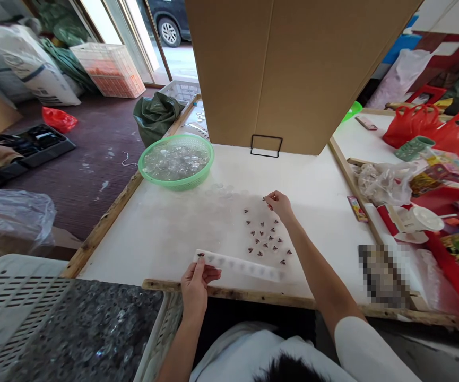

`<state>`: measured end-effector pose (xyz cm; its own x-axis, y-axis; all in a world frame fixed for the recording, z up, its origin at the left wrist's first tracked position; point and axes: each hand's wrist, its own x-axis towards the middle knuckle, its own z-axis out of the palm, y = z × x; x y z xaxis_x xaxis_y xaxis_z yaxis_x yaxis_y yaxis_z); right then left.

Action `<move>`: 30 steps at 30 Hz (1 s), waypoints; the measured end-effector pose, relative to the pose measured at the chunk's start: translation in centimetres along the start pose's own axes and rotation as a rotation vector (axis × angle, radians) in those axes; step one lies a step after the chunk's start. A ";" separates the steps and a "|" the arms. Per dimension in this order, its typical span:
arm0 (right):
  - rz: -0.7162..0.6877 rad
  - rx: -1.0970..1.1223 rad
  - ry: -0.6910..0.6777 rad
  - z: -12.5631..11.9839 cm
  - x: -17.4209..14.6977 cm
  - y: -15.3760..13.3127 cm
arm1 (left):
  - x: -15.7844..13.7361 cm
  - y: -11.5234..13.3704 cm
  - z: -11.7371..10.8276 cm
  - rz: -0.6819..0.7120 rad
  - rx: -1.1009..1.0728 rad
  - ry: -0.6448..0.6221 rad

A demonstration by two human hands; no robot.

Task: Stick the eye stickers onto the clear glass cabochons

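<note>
My left hand (196, 281) grips the left end of a long white strip (249, 267) between thumb and fingers, near the table's front edge. A row of faint round marks runs along the strip. One small dark insect-shaped piece (201, 255) sits at its left end, by my thumb. Farther forward, my right hand (279, 203) is closed in a pinch on a similar small dark piece (264, 199), mostly covered by the fingertips. Several more of these insect-shaped pieces (266, 245) lie scattered on the white tabletop (312, 191) between the strip and my right hand.
A green basket (177, 184) of clear pieces stands at the table's back left. A tall cardboard sheet (293, 69) rises behind, with a black wire frame (266, 154) at its foot. Lower left, a white crate (22, 276) holds many clear and dark pieces. Red bags (412, 126) lie right.
</note>
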<state>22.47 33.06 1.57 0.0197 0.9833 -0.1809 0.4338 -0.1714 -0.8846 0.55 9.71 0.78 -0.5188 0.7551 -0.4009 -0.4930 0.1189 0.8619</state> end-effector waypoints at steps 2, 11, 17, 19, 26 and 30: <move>0.036 -0.021 -0.017 -0.3 1.7 1.2 | 0.1 -0.1 0.0 0.003 0.002 -0.004; 0.064 -0.182 -0.036 0.4 2.4 2.3 | 0.3 -0.1 -0.2 -0.005 0.011 -0.023; 0.036 -0.311 -0.028 0.8 2.4 2.0 | 0.2 0.0 -0.3 -0.001 0.033 -0.032; 0.017 -0.362 -0.009 1.2 2.4 1.8 | 0.2 0.0 -0.2 -0.004 0.026 -0.031; -0.018 -0.515 0.011 1.4 1.7 1.6 | 0.1 0.1 -0.1 -0.006 0.014 -0.031; -0.007 -0.562 0.023 1.0 1.2 1.9 | 0.0 0.1 -0.1 0.003 0.012 -0.042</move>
<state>22.43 33.85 -0.71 0.0320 0.9865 -0.1609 0.8471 -0.1122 -0.5195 0.46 9.62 0.81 -0.4901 0.7818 -0.3855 -0.4829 0.1247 0.8668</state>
